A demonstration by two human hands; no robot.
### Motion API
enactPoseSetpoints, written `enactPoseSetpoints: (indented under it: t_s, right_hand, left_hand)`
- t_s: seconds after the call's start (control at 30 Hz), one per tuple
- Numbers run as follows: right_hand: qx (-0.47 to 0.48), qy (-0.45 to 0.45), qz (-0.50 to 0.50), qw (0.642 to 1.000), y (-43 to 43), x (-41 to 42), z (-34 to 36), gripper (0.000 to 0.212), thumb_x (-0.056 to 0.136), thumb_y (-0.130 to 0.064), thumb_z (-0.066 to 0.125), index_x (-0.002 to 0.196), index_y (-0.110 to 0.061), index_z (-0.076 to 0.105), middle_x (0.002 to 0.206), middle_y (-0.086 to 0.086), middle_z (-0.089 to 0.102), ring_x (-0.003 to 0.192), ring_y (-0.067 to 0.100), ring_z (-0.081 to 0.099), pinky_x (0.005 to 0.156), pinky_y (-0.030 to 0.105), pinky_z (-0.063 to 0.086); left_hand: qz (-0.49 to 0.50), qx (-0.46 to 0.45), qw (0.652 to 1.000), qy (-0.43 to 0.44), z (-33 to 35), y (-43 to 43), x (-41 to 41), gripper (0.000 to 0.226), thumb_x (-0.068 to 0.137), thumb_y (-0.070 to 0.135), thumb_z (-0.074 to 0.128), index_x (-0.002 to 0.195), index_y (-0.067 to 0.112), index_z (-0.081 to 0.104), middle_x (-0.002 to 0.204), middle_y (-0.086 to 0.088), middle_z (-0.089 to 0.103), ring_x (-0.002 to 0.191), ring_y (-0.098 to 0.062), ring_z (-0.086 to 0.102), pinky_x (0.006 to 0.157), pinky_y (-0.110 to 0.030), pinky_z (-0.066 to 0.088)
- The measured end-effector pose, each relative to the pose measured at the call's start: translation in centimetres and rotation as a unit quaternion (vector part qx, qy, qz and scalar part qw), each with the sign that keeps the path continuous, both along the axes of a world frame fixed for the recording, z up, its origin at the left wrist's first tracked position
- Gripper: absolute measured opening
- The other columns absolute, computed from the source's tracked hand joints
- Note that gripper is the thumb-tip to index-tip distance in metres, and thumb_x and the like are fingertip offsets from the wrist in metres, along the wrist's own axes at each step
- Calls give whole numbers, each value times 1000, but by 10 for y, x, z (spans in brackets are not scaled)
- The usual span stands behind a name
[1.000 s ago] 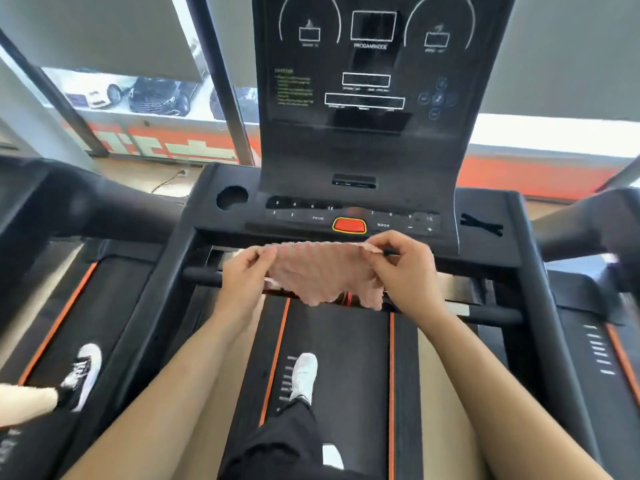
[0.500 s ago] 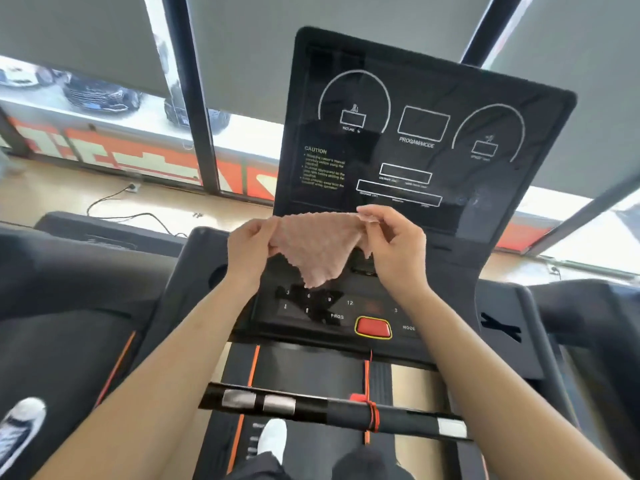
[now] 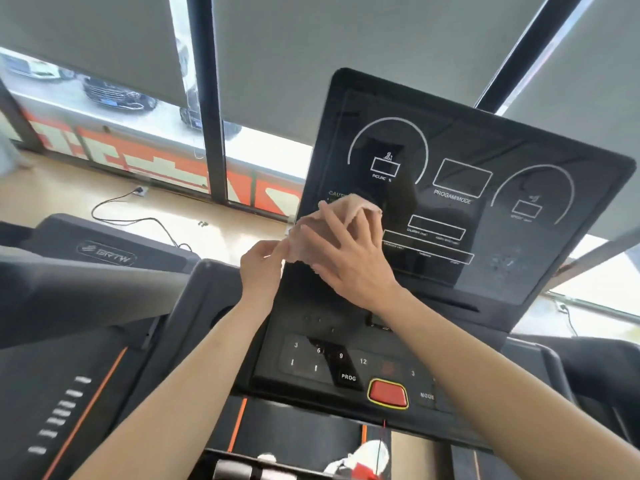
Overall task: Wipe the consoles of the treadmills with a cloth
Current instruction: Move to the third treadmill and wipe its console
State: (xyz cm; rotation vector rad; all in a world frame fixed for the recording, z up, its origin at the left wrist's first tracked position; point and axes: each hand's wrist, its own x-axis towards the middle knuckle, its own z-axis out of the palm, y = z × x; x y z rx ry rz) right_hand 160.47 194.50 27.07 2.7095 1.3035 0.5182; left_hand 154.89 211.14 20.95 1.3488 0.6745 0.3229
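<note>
The black treadmill console point(image 3: 460, 188) rises ahead, its screen printed with white gauges and boxes. A pink cloth point(image 3: 356, 207) lies against the screen's lower left part. My right hand point(image 3: 346, 251) lies flat over the cloth with fingers spread, pressing it on the screen. My left hand point(image 3: 259, 268) pinches the cloth's left edge beside the console's left side. Below the screen sits the button panel point(image 3: 329, 362) with a red stop button point(image 3: 388, 393).
A second treadmill point(image 3: 104, 254) stands to the left, its deck with an orange stripe. A cable point(image 3: 138, 216) runs over the wooden floor to a socket under the window. Another treadmill's rail point(image 3: 588, 362) is at the right. Grey blinds hang behind the console.
Both hands carried the cloth up from the handlebar to the screen. The right hand moved from pinching a corner to lying flat on the cloth. The view tilted up.
</note>
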Motion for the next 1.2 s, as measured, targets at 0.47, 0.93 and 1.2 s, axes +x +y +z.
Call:
enactPoseSetpoints:
  t_s: [0.47, 0.93, 1.2]
  right_hand:
    - [-128, -105, 77, 983, 5, 57, -13, 68, 99, -72, 27, 159, -48, 7, 172, -5, 7, 144, 41, 18, 118, 66, -16]
    - [32, -169, -82, 982, -16, 124, 128, 71, 98, -77, 21, 160, -45, 9, 172, 1, 9, 155, 42, 17, 122, 68, 8]
    - [75, -148, -135, 977, -37, 93, 57, 71, 103, -67, 24, 163, -31, 13, 172, 2, 7, 156, 41, 14, 125, 64, 2]
  left_hand:
    - [79, -17, 996, -35, -19, -21, 6, 25, 93, 43, 58, 75, 28, 65, 79, 3, 64, 82, -19, 56, 83, -42, 46]
    - [12, 92, 996, -7, -13, -29, -12, 23, 95, 19, 69, 119, 20, 66, 112, 9, 71, 107, -5, 65, 95, -23, 49]
    - [25, 120, 992, -1, -18, -34, -9, 29, 93, 18, 73, 120, 21, 65, 118, 1, 72, 114, -19, 67, 100, -31, 51]
